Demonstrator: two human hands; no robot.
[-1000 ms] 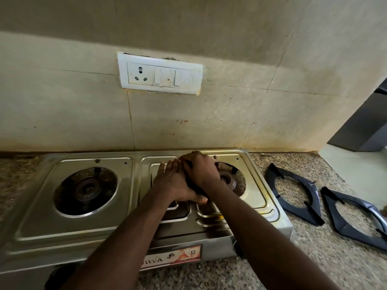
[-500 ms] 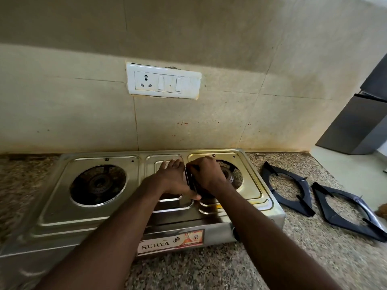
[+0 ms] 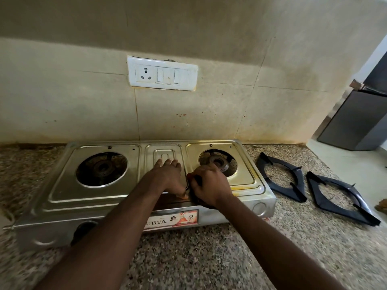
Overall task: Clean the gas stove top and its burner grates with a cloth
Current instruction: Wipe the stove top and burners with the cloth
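Stove top [image 3: 94, 193] bears both hands at its centre. Left hand [image 3: 167, 176] lies flat, fingers spread; right hand [image 3: 209, 185] clenches a dark cloth [image 3: 198, 179]. Two grates [image 3: 282, 176] lie on the counter [image 3: 209, 258].

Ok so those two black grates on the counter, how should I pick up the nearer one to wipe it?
Take the nearer grate by its outer frame bar on the side facing you, coming from above. It lies flat on the granite counter, an open ring with thin prongs pointing inward, so the broad rim probably gives the steadiest hold.
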